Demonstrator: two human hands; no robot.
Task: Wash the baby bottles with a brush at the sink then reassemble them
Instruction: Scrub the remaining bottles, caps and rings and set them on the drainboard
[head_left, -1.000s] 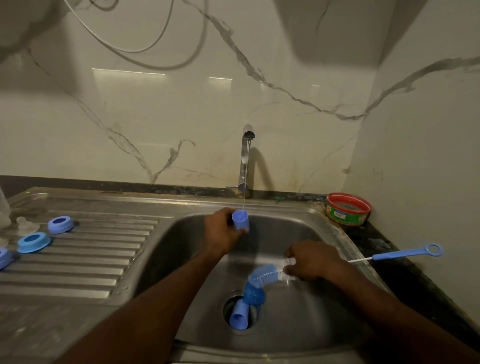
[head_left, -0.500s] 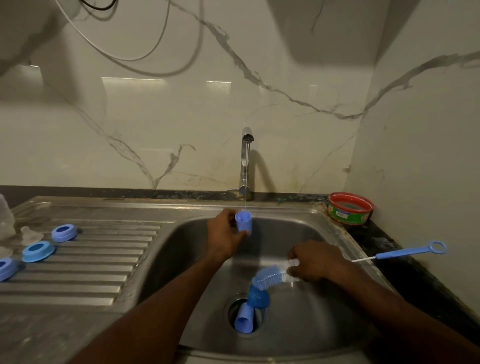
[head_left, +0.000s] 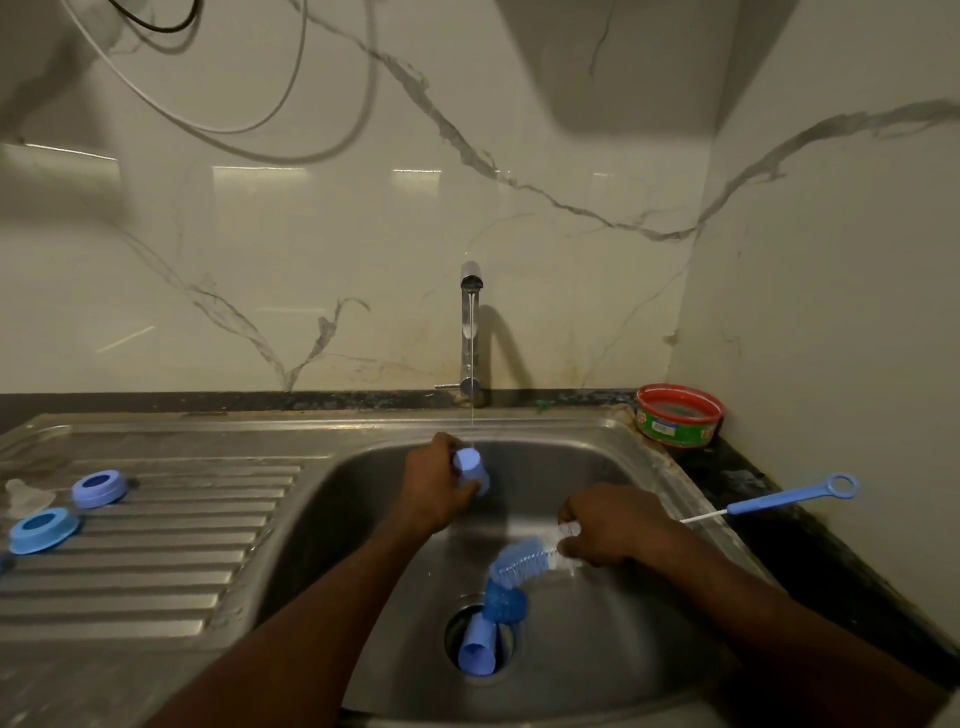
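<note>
Left hand fingers grip a smooth blue cap under the tap; right hand fingers grip a bristly brush; ribbed steel drainboard left

A red-and-green tub sits on the dark counter near the wall.

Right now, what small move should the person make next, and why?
Probably turn the blue cap in the left hand under the thin water stream to rinse it all round: the stream falls right onto it, while the right hand holds the bottle brush idle, low in the sink.
</note>
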